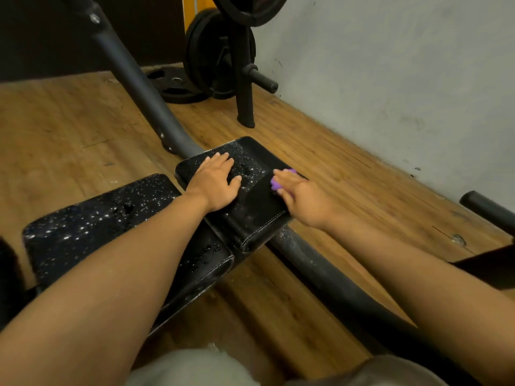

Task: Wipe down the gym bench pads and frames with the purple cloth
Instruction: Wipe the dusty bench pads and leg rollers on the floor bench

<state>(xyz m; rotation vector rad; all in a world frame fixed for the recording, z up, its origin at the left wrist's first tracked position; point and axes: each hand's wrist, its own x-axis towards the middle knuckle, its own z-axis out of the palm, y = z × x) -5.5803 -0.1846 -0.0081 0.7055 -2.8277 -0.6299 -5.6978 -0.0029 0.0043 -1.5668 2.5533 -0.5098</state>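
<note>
A black gym bench has two pads speckled with droplets: a small seat pad and a longer back pad to its left. My left hand lies flat on the seat pad with fingers spread. My right hand presses the purple cloth against the seat pad's right edge; only a bit of the cloth shows under the fingers. A dark frame tube runs beneath the pads, and an upright frame tube rises at the back.
A weight tree with black plates stands behind the bench, one plate flat on the wooden floor. A grey wall runs along the right. Another dark bar pokes in at the right edge.
</note>
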